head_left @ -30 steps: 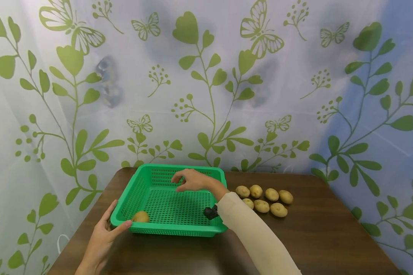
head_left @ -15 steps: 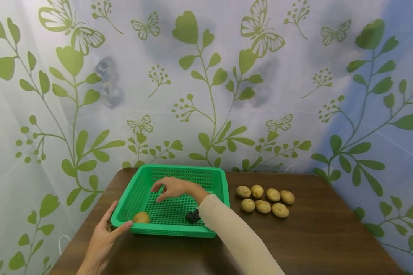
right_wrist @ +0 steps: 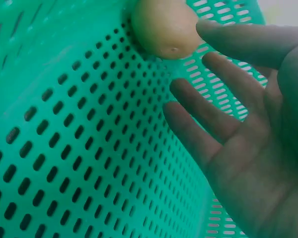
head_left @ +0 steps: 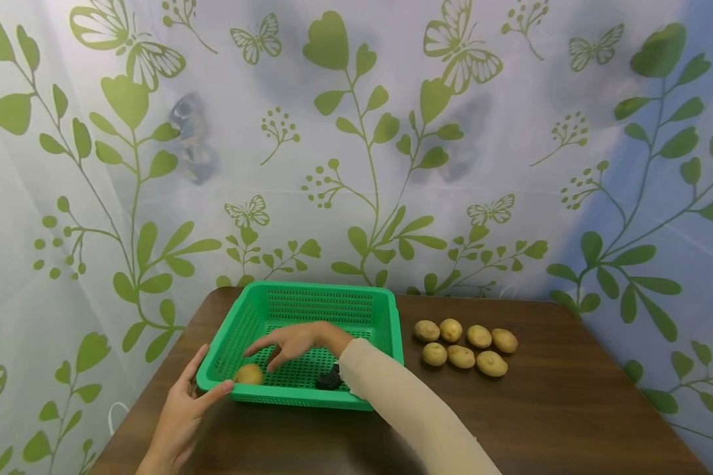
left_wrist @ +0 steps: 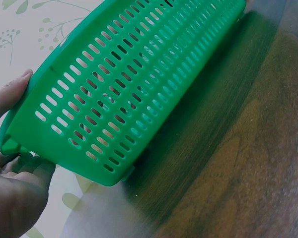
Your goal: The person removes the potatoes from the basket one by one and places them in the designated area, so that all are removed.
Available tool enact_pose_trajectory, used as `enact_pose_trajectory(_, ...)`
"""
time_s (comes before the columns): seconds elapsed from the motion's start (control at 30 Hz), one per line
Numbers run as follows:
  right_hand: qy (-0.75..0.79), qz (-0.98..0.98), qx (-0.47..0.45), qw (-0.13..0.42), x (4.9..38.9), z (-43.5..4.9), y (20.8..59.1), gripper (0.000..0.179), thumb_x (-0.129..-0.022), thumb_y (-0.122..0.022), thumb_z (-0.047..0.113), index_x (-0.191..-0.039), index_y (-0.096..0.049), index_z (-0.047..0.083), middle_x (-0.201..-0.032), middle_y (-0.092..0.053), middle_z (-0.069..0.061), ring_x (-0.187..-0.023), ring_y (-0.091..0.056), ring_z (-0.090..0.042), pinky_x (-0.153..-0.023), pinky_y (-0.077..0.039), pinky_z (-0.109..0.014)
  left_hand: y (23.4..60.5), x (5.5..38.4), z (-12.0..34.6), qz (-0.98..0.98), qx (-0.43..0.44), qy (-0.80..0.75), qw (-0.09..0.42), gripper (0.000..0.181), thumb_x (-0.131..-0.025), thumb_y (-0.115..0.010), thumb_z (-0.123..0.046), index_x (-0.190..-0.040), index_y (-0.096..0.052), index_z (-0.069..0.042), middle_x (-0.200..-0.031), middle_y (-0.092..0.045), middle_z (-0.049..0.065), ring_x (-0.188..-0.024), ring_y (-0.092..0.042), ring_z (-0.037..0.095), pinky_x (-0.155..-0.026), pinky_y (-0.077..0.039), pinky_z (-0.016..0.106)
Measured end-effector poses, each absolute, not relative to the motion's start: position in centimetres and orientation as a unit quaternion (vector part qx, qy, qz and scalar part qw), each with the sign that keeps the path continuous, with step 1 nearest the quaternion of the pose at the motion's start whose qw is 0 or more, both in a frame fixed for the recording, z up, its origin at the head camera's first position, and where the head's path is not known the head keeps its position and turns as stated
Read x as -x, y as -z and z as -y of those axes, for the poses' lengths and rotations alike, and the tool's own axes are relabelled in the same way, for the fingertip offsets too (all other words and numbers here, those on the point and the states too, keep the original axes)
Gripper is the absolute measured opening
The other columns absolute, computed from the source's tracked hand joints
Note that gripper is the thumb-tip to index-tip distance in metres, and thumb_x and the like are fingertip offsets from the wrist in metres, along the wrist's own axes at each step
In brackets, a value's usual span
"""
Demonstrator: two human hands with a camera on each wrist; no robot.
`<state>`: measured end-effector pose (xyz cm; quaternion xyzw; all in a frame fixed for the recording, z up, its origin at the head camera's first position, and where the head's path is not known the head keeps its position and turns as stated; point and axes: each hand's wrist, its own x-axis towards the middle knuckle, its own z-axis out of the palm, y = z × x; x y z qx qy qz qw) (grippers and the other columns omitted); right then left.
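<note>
A green perforated plastic basket (head_left: 300, 394) stands on the brown table. My left hand (head_left: 181, 415) grips its near left corner, thumb on the rim and fingers round the outside; the left wrist view shows the slotted basket wall (left_wrist: 109, 94) from outside. Inside, one potato (head_left: 249, 375) lies in the near left corner. My right hand (head_left: 294, 342) is inside the basket just right of that potato, fingers spread and holding nothing. Seen from the right wrist, the thumb tip comes right up to the potato (right_wrist: 164, 29), with the other fingers extended below it.
Several more potatoes (head_left: 460, 357) lie in two rows on the table (head_left: 546, 409), right of the basket. A small black device (head_left: 329, 378) sits at my right wrist. Behind the table hangs a pale curtain (head_left: 344, 178) with green leaves and butterflies.
My right hand has moved left and toward me, from the middle of the basket down to the potato in the near corner. The left hand keeps its grip on the basket.
</note>
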<state>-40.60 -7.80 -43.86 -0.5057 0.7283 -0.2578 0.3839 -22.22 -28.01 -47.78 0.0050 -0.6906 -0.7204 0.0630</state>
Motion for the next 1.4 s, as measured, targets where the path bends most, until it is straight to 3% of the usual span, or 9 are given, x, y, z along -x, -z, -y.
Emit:
enact_pose_trajectory(0.23, 0.224, -0.705, 0.536, 0.407, 40.2, 8.2, 44.1, 0.065, -0.102, -0.064, 0.001, -0.161, -0.039, 0.014, -0.162, -0.035, 0.006, -0.137, -0.046, -0.009, -0.100, -0.046, -0.020, 47.4, 22.2, 27.7, 0.688, -0.005, 0.723, 0.061, 0.094, -0.101, -0.070, -0.008, -0.168, -0.006, -0.015, -0.167, -0.019, 0.020, -0.130, -0.048, -0.002, -0.098, -0.048, 0.018)
enact_pose_trajectory(0.37, 0.224, -0.699, 0.547, 0.402, 40.2, 8.3, 44.1, 0.060, -0.101, -0.065, -0.001, -0.156, -0.044, 0.008, -0.154, -0.043, 0.003, -0.138, -0.041, -0.003, -0.098, -0.047, -0.018, 47.4, 22.1, 27.6, 0.687, -0.011, 0.724, 0.060, 0.094, -0.101, -0.070, -0.008, -0.168, -0.006, -0.014, -0.166, -0.020, 0.021, -0.129, -0.049, -0.001, -0.097, -0.048, 0.018)
enact_pose_trajectory(0.6, 0.226, -0.688, 0.546, 0.420, 39.8, 8.3, 43.9, 0.050, -0.098, -0.069, -0.003, -0.142, -0.049, 0.007, -0.147, -0.046, 0.000, -0.137, -0.040, -0.004, -0.099, -0.048, -0.020, 47.5, 21.7, 27.2, 0.683, -0.025, 0.728, 0.051, 0.095, -0.100, -0.072, -0.011, -0.168, -0.005, -0.015, -0.167, -0.020, 0.019, -0.130, -0.048, 0.001, -0.098, -0.048, 0.018)
enact_pose_trajectory(0.77, 0.173, -0.696, 0.572, 0.397, 39.7, 8.7, 43.3, 0.052, -0.101, -0.067, 0.005, -0.150, -0.050, 0.009, -0.147, -0.049, 0.003, -0.130, -0.045, -0.001, -0.099, -0.046, -0.018, 47.3, 21.8, 27.6, 0.685, -0.018, 0.726, 0.057, 0.095, -0.100, -0.071, -0.010, -0.168, -0.006, -0.016, -0.167, -0.020, 0.019, -0.131, -0.047, 0.000, -0.097, -0.048, 0.019)
enact_pose_trajectory(0.97, 0.149, -0.695, 0.587, 0.387, 39.8, 8.6, 42.9, 0.030, -0.102, -0.068, 0.009, -0.130, -0.059, 0.012, -0.125, -0.056, 0.008, -0.113, -0.053, -0.004, -0.089, -0.049, -0.019, 47.3, 22.0, 27.5, 0.687, -0.014, 0.724, 0.057, 0.094, -0.100, -0.071, -0.009, -0.168, -0.007, -0.016, -0.167, -0.020, 0.018, -0.131, -0.048, 0.000, -0.097, -0.048, 0.019)
enact_pose_trajectory(1.1, 0.148, -0.686, 0.592, 0.397, 39.8, 8.8, 43.1, 0.026, -0.101, -0.068, 0.007, -0.123, -0.057, 0.013, -0.122, -0.056, 0.007, -0.112, -0.054, -0.004, -0.084, -0.049, -0.021, 47.4, 21.8, 27.7, 0.689, -0.014, 0.722, 0.063, 0.094, -0.100, -0.071, -0.008, -0.168, -0.008, -0.014, -0.164, -0.024, 0.020, -0.130, -0.050, 0.002, -0.097, -0.049, 0.019)
enact_pose_trajectory(1.23, 0.151, -0.687, 0.591, 0.395, 40.0, 9.0, 42.8, 0.026, -0.100, -0.069, 0.007, -0.123, -0.057, 0.013, -0.124, -0.056, 0.007, -0.114, -0.054, -0.004, -0.086, -0.048, -0.022, 47.5, 21.9, 27.9, 0.687, -0.010, 0.723, 0.071, 0.093, -0.099, -0.071, -0.006, -0.168, -0.008, -0.014, -0.162, -0.028, 0.021, -0.130, -0.051, 0.004, -0.096, -0.049, 0.020)
enact_pose_trajectory(1.4, 0.160, -0.696, 0.578, 0.395, 40.2, 8.7, 42.3, 0.031, -0.103, -0.066, 0.008, -0.133, -0.059, 0.009, -0.129, -0.057, 0.007, -0.113, -0.053, -0.004, -0.088, -0.050, -0.022, 47.6, 22.1, 27.9, 0.688, -0.015, 0.723, 0.068, 0.094, -0.099, -0.072, -0.008, -0.168, -0.007, -0.014, -0.165, -0.022, 0.020, -0.129, -0.049, -0.001, -0.097, -0.048, 0.018)
